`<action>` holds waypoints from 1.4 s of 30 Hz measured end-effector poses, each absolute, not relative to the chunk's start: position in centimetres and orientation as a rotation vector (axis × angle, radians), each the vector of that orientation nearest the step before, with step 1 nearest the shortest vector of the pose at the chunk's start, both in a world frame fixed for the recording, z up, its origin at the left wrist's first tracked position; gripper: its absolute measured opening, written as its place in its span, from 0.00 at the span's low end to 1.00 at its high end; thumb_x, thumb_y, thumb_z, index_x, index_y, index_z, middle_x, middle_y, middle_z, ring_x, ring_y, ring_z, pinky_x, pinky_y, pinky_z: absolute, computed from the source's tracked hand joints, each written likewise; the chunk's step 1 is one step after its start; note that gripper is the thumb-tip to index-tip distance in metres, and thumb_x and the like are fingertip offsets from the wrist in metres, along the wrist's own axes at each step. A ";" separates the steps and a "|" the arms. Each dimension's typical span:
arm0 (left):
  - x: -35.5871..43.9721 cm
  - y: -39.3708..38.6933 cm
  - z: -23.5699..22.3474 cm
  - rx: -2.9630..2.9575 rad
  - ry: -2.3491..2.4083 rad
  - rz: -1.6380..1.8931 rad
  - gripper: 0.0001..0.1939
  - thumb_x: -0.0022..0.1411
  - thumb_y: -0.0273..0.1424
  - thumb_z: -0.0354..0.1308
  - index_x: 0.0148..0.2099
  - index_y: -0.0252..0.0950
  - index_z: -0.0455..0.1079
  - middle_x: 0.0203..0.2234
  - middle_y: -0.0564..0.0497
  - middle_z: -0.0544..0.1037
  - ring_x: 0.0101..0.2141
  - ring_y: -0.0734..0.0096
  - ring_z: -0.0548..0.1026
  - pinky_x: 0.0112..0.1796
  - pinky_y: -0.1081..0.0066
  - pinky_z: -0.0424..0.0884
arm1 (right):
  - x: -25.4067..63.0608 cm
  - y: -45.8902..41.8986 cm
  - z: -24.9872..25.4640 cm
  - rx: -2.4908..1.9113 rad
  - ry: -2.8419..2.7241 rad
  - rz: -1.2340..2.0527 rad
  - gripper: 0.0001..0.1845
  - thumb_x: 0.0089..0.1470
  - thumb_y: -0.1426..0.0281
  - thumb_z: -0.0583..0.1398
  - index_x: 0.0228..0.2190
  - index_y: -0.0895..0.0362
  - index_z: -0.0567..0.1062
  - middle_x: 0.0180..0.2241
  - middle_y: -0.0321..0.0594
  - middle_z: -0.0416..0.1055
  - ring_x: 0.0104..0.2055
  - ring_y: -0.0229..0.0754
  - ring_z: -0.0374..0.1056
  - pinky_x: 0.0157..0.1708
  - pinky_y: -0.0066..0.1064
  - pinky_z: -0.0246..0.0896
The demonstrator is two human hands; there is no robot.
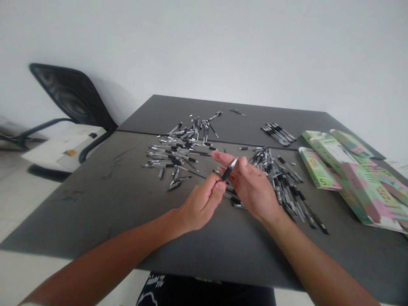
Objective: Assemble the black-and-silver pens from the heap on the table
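Observation:
My left hand [204, 199] is closed round a gel pen [228, 170] with a black grip, its silver tip pointing up and to the right. Close by that tip is my right hand [253, 187], with its index finger stretched out and its thumb raised; its other fingers are partly hidden. Whether the right hand touches the pen I cannot tell. Beyond my left hand lies a loose pile of pens and pen parts [170, 155]. Another heap of pens [291, 195] spreads beside and partly behind my right hand.
A neat row of pens [278, 134] lies at the back right. Flattened green and pink boxes [360, 174] cover the table's right side. One apart pen [237, 112] lies near the back. A black mesh chair [72, 93] with a white carton [63, 148] stands left of the table.

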State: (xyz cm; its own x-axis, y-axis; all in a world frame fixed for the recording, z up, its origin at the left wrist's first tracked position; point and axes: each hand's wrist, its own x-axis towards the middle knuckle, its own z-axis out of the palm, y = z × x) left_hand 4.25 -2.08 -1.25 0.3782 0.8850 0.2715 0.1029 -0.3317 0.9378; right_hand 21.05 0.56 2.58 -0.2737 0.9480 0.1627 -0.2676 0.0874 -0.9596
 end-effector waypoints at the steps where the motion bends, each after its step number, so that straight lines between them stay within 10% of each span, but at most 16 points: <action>1: 4.2 -2.0 -1.3 1.715 0.871 1.058 0.18 0.81 0.48 0.44 0.44 0.40 0.61 0.22 0.60 0.65 0.21 0.74 0.64 0.25 0.71 0.61 | 21.0 0.4 2.6 -0.785 -1.285 1.421 0.21 0.68 0.48 0.61 0.49 0.44 0.86 0.60 0.38 0.79 0.63 0.51 0.74 0.67 0.50 0.64; 8: 4.4 -2.1 -1.6 1.756 0.848 1.053 0.17 0.82 0.46 0.44 0.47 0.40 0.63 0.22 0.60 0.64 0.21 0.75 0.63 0.24 0.72 0.60 | 20.8 0.5 2.4 -0.763 -1.216 1.297 0.08 0.52 0.59 0.76 0.31 0.46 0.86 0.38 0.33 0.86 0.52 0.47 0.80 0.61 0.43 0.69; 14: 4.2 -2.1 -1.5 1.668 0.835 1.079 0.17 0.81 0.47 0.45 0.47 0.40 0.62 0.22 0.61 0.63 0.20 0.75 0.63 0.23 0.73 0.59 | 21.2 0.3 2.9 -0.731 -1.318 1.433 0.21 0.68 0.49 0.60 0.52 0.44 0.85 0.60 0.38 0.80 0.65 0.50 0.73 0.68 0.49 0.62; 42: 4.3 -2.1 -1.7 1.645 0.794 1.100 0.16 0.82 0.45 0.44 0.45 0.40 0.63 0.22 0.60 0.63 0.21 0.77 0.63 0.24 0.76 0.60 | 21.8 0.4 3.5 -0.820 -1.403 1.220 0.08 0.64 0.59 0.69 0.43 0.41 0.88 0.47 0.32 0.86 0.55 0.43 0.81 0.62 0.41 0.73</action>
State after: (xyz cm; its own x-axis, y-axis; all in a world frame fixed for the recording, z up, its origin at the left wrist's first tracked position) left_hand 4.27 -2.15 -1.66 0.3797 0.8770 0.2946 0.0032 -0.3197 0.9475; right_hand 21.83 0.39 3.52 -0.2096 0.9403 0.2682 -0.1344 0.2440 -0.9604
